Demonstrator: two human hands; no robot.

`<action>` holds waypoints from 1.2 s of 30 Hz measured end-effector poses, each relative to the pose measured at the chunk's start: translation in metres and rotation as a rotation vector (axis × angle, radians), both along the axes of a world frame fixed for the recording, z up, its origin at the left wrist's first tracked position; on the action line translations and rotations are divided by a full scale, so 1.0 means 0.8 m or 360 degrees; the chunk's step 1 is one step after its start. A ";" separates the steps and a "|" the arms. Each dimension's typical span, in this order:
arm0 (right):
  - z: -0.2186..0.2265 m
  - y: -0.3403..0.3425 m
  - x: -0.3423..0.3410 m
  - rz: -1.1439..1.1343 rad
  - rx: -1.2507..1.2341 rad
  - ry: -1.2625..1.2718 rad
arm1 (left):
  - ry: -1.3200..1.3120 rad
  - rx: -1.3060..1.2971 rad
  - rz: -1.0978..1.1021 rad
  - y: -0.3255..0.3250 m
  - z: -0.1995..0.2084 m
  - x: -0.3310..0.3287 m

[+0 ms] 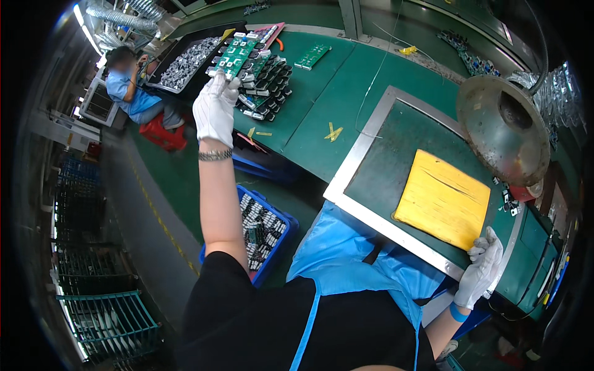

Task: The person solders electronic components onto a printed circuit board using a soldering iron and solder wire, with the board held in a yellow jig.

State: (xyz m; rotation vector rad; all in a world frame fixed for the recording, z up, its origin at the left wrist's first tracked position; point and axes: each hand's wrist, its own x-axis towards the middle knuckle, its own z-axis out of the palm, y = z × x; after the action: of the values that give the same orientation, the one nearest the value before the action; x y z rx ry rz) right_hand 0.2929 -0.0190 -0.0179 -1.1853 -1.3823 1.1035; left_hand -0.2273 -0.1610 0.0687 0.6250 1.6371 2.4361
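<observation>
The left hand [215,104] has its fingers pinched on a green board [236,52], left of the pile [270,86], maybe resting on it. A snag could tip the pile. Far right of it, the right hand [480,271] has its fingers apart.

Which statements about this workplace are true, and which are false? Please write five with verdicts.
1. The left hand is at a green circuit board. True.
2. The yellow pad lies under the left hand. False: the yellow pad lies within the metal frame.
3. The right hand is gloved in white. True.
4. The wristband at the right hand is red. False: the wristband is blue.
5. The co-worker sits on a red stool. True.
</observation>
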 end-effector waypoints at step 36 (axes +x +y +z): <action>0.007 -0.002 -0.009 0.0032 0.0100 0.0011 | 0.1607 -0.2728 -0.0027 0.282 -0.080 -0.055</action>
State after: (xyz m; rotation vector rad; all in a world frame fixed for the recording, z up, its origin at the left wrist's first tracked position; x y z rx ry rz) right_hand 0.2859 -0.0206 -0.0126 -1.1234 -1.4161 1.0697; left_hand -0.2713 0.0648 0.0044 1.3227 2.9292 -0.1320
